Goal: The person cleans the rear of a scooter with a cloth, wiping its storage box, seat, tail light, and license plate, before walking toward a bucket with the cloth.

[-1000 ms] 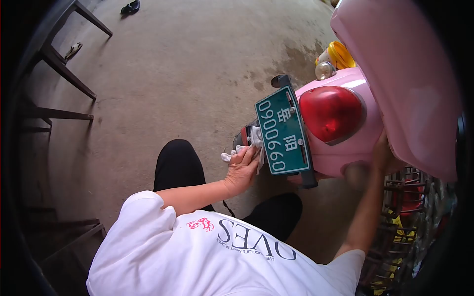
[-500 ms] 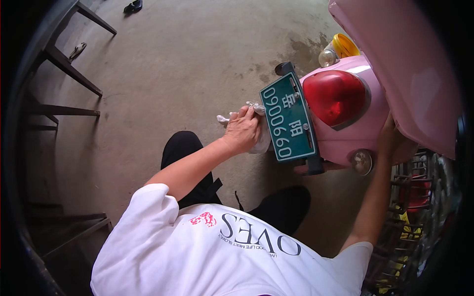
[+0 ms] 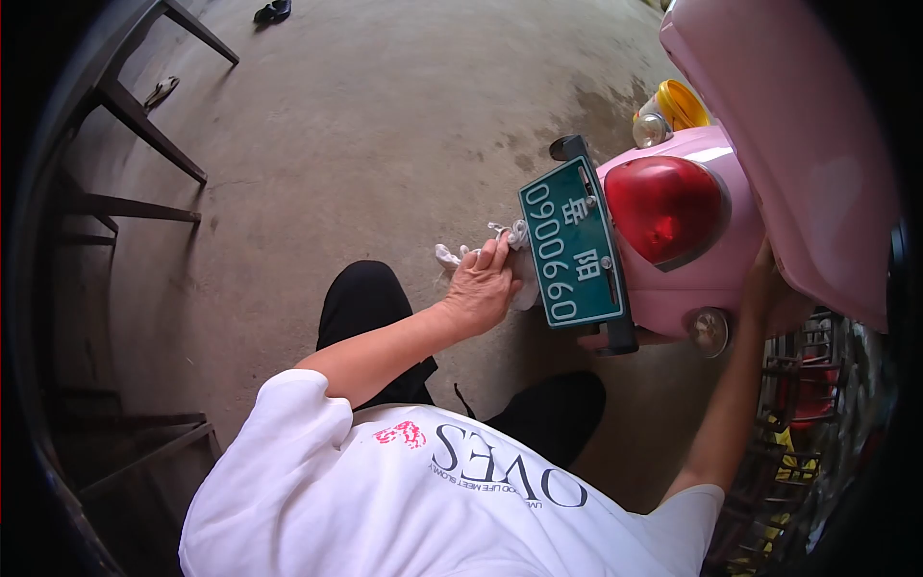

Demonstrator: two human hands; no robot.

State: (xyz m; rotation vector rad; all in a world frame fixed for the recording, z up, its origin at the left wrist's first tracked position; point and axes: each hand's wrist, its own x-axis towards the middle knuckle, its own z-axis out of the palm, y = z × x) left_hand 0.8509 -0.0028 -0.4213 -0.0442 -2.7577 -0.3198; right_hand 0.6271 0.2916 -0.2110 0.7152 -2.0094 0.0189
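My left hand [image 3: 484, 290] is closed around a crumpled white cloth [image 3: 522, 279], whose ends stick out past the fingers. The cloth lies against the edge of a green licence plate [image 3: 567, 245] on the back of a pink scooter [image 3: 679, 287]. Beside the plate is a large red tail light [image 3: 665, 210], with a round clear lamp [image 3: 709, 331] on the near side. My right hand [image 3: 766, 279] reaches to the scooter's side under the raised pink panel [image 3: 803, 144]. Its fingers are hidden there.
A yellow bucket [image 3: 681, 104] stands beyond the scooter, near a damp patch on the concrete floor [image 3: 385, 125]. Dark furniture legs [image 3: 149, 130] are at the left, with a black shoe [image 3: 273, 12] farther off. A dark metal rack [image 3: 803, 404] stands close on the right.
My left hand and the cloth have moved a little toward me along the plate's edge. The whole view has shifted slightly. My right hand stays at the scooter's side.
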